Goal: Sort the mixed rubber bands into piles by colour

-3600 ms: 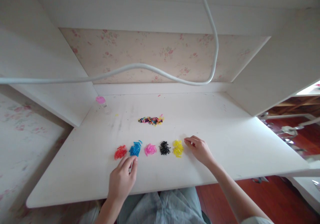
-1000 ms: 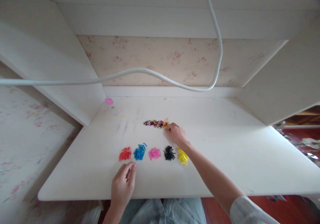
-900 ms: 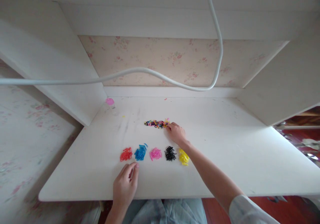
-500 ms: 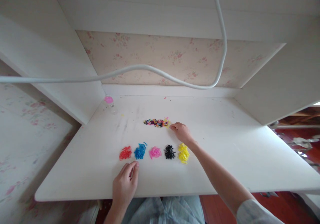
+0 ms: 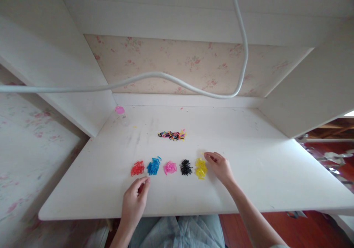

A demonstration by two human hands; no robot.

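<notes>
Evidently sorted row: red pile (image 5: 137, 168), blue pile (image 5: 153, 166), pink pile (image 5: 170, 167), black pile (image 5: 186, 167) and yellow pile (image 5: 201, 168) are spaced apart on the bench (image 5: 262, 170), presumably so that colours are not mixed.
Mixed heap (image 5: 173, 135): laid behind the row, perhaps so that it is kept separate.
Right hand (image 5: 220, 166): fingertips are held together beside the yellow pile; a yellow band (image 5: 202, 153) seems pinched.
Left hand (image 5: 135, 197): fingertips are closed near the blue pile; whether anything is held cannot be told.

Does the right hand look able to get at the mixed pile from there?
Probably yes: the right hand is beside the yellow pile, and no other pile lies between that hand and the mixed pile.
</notes>
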